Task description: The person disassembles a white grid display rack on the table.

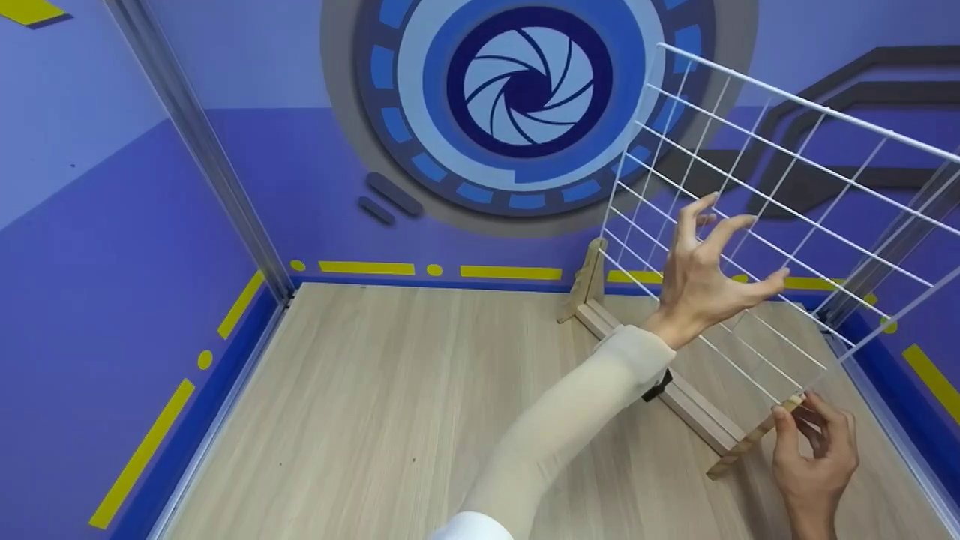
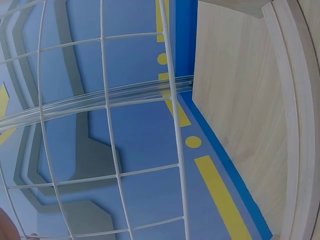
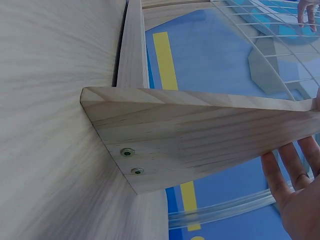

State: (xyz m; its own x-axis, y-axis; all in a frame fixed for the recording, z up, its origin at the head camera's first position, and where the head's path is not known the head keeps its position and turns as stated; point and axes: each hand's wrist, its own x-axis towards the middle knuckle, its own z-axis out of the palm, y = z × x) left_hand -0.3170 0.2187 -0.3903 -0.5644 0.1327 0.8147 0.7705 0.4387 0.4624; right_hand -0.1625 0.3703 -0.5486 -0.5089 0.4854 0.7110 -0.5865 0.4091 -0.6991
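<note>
A white wire grid panel (image 1: pixel 780 172) stands slanted on a wooden stand, whose long base bar (image 1: pixel 694 412) joins two end pieces. The far end piece (image 1: pixel 589 281) meets the panel's lower left corner. My left hand (image 1: pixel 697 277) is in front of the panel with fingers spread, its fingertips close to the wires. At the near end, the thumb and fingers of my right hand (image 1: pixel 817 457) pinch the upper tip of the wooden end piece (image 3: pixel 200 130), right at the panel's lower corner. Two bolts (image 3: pixel 132 161) show in that end piece in the right wrist view.
The stand rests on a light wood-grain tabletop (image 1: pixel 360 405). Blue printed walls (image 1: pixel 277 165) with metal corner posts (image 1: pixel 202 150) enclose the back and sides. A black strap-like piece (image 1: pixel 658 386) shows beneath the left sleeve, by the base bar.
</note>
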